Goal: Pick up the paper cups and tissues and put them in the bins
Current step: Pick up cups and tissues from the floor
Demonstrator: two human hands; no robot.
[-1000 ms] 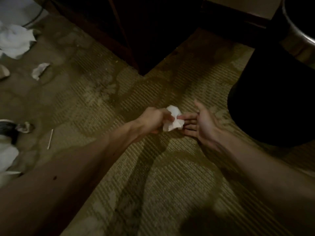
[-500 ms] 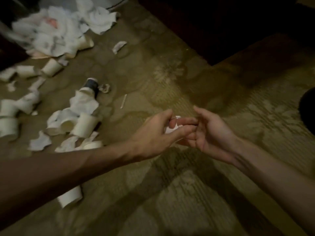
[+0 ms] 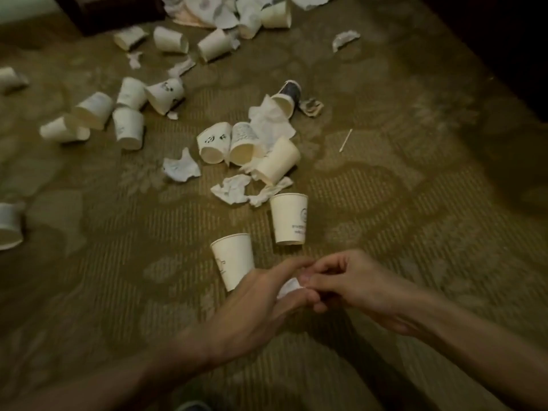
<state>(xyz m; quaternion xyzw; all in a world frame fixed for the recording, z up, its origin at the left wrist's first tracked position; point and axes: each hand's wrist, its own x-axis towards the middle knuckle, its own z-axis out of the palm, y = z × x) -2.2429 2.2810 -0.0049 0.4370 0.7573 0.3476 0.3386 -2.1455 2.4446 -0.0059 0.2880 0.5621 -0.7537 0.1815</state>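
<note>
While your hands meet low in the frame, just right of centre, a small white tissue scrap (image 3: 289,287) sits pinched between them. Your left hand (image 3: 261,304) has thumb and fingers curled round it from the left. Your right hand (image 3: 353,289) has its fingers bent in, with their tips on the scrap's right edge. Most of the scrap is hidden by your fingers.

Under you lies an olive-brown carpet (image 3: 400,209), woven in fine ribbed stripes with paler leaf-like shapes and dimly lit. Just beyond your left hand is the nearest cup (image 3: 234,259). Up and to its right, apart from it, is a second cup (image 3: 289,222) with dark print on its side. At frame centre a cluster of cups (image 3: 278,161) lies tipped over among crumpled tissues (image 3: 234,189), with another crumpled wad (image 3: 181,167) to their left. A dark-banded cup (image 3: 290,90) lies above that cluster. More tipped cups (image 3: 127,126) are scattered at centre left, and an edge cup (image 3: 10,226) is cut off by the left side of the frame. A heap of tissues and cups (image 3: 225,10) fills the top centre. A thin white stick (image 3: 345,140) lies alone right of centre.

Dark furniture (image 3: 112,13) stands on the carpet at upper left. At upper right a dark mass (image 3: 504,40) sits in deep shadow, and you cannot tell what it is.
</note>
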